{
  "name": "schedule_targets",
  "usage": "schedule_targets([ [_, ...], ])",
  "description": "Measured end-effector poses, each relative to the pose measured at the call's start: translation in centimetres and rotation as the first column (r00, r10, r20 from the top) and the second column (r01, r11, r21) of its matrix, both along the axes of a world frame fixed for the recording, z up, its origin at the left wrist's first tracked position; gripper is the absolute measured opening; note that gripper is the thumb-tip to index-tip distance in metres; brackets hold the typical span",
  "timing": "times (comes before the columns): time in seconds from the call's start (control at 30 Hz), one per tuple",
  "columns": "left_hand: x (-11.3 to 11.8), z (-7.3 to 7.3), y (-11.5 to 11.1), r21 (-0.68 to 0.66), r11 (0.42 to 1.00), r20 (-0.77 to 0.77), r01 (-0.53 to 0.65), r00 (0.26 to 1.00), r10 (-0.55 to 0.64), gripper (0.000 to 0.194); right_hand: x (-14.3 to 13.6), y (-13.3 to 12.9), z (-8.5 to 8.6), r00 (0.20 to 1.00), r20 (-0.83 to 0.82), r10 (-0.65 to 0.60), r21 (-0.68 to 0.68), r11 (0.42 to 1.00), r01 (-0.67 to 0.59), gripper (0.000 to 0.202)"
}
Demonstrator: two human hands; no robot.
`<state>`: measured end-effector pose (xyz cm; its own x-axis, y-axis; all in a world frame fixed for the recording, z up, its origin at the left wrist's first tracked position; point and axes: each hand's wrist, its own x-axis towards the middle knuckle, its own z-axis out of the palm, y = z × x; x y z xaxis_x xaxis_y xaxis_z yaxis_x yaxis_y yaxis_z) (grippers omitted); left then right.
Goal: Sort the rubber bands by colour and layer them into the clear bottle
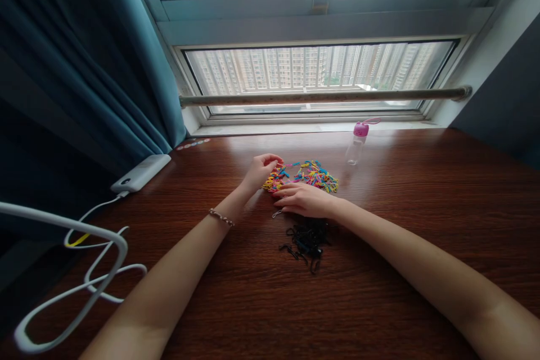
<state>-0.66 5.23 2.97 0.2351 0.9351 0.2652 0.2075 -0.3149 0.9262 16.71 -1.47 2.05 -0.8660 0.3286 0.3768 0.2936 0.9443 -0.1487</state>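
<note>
A loose heap of small, slim, clip-like pieces [323, 179] in yellow, blue, pink and red lies on the brown table. At its left side is my left hand [264, 171], the fingers curled in and pressed together; whatever is between the fingertips cannot be made out. My right hand [307, 200] rests palm down at the near edge of the heap, fingers stretched out and apart, hiding part of the pieces. A pale wire-like clip [277, 214] lies by the right fingertips. Nearer to me, just below that hand, sits a tangle of small black hook-like pieces [310, 242].
A clear bottle with a pink cap [356, 143] stands at the back right. On the left are a white power strip or adapter [141, 172] and looping white cables [122, 242]. The blue curtain [139, 67] hangs beside the table; a window with a rail [320, 98] is behind.
</note>
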Motion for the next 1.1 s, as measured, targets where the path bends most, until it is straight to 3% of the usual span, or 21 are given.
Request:
schedule_targets([
  [0.17,-0.8,0.6,0.2,-0.008,1.000,-0.044,-0.026,0.999,0.026,0.020,2.2,2.2,-0.3,0.984,0.003,-0.179,-0.022,0.984,0.179,0.024],
  [0.3,-1.2,0.6,0.3,-0.114,0.993,-0.067,0.019,0.997,-0.027,0.021,3.5,3.3,-0.5,0.943,-0.013,-0.334,-0.038,0.942,0.333,0.023],
  [0.43,-1.0,0.6,0.2,-0.311,0.944,0.171,0.107,0.984,-0.055,0.021,4.1,3.6,-0.8,0.846,-0.004,-0.534,-0.047,0.845,0.533,0.020],
  [0.57,-1.1,1.0,0.5,-0.418,0.885,0.485,0.207,0.874,0.025,0.026,4.6,3.8,-1.0,0.763,0.010,-0.647,-0.029,0.762,0.647,0.019],
  [0.73,-1.6,1.2,0.8,-0.422,0.892,0.508,0.165,0.857,0.082,0.033,4.3,3.6,-0.8,0.728,-0.029,-0.685,-0.010,0.728,0.685,0.019],
  [0.83,-1.8,1.1,0.8,-0.404,0.903,0.440,0.146,0.897,0.052,0.026,3.9,3.2,-0.5,0.771,-0.058,-0.634,-0.006,0.773,0.635,0.022],
  [0.97,-1.5,0.9,0.6,-0.254,0.966,0.149,0.048,0.989,-0.010,0.020,3.4,3.0,-0.6,0.920,-0.018,-0.393,0.037,0.919,0.393,0.033],
  [1.03,-1.1,0.7,0.2,-0.089,0.996,-0.072,0.022,0.997,-0.028,0.018,3.3,3.1,-0.8,0.936,0.017,-0.352,0.044,0.935,0.351,0.035],
  [1.1,-0.7,0.5,-0.2,0.066,0.996,-0.253,0.055,0.967,-0.036,0.012,3.4,3.2,-1.0,0.919,0.034,-0.392,0.033,0.920,0.391,0.033],
])
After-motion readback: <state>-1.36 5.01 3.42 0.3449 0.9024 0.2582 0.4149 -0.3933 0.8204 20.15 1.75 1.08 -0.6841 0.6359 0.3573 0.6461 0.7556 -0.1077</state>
